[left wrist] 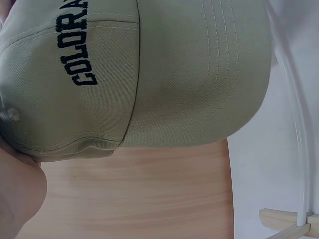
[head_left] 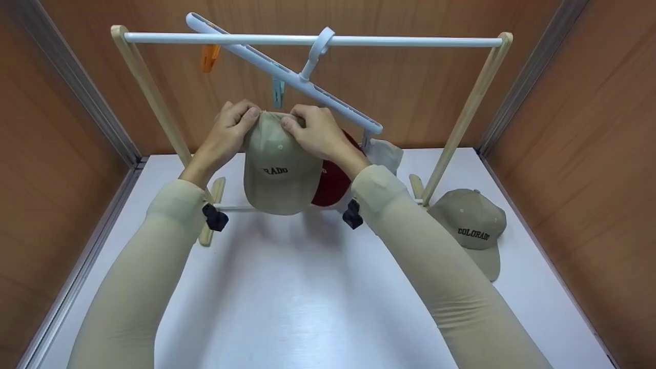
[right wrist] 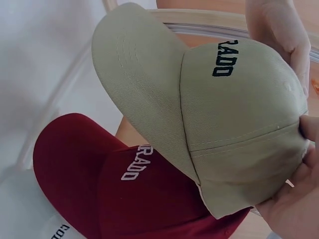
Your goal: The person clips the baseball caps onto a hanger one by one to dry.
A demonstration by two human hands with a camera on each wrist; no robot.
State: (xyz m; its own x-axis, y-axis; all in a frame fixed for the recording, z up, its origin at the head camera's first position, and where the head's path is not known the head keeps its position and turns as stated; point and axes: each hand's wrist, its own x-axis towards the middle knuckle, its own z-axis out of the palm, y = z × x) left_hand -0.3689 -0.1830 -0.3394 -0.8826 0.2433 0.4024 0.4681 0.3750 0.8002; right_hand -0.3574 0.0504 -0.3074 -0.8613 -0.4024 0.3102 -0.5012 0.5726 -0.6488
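A khaki baseball cap (head_left: 284, 154) with dark lettering hangs brim down between both hands, below a tilted light-blue hanger (head_left: 338, 104). My left hand (head_left: 225, 130) pinches the cap's top on the left side. On the right, my right hand (head_left: 320, 133) grips the crown with thumb and fingers. Just above the cap, a blue clothespin (head_left: 278, 93) dangles from the hanger. A dark red cap (right wrist: 149, 199) hangs behind and right of the khaki one, partly covered. Farther right is a whitish cap (head_left: 385, 154) under a grey clip (head_left: 366, 138).
The hanger hooks over a white rod (head_left: 410, 42) on a wooden-legged rack (head_left: 469, 115). An orange clothespin (head_left: 209, 58) hangs near the hanger's raised left end. Another khaki cap (head_left: 469, 220) lies on the white table (head_left: 287, 307) at right. Wooden panels (head_left: 574, 154) enclose the table.
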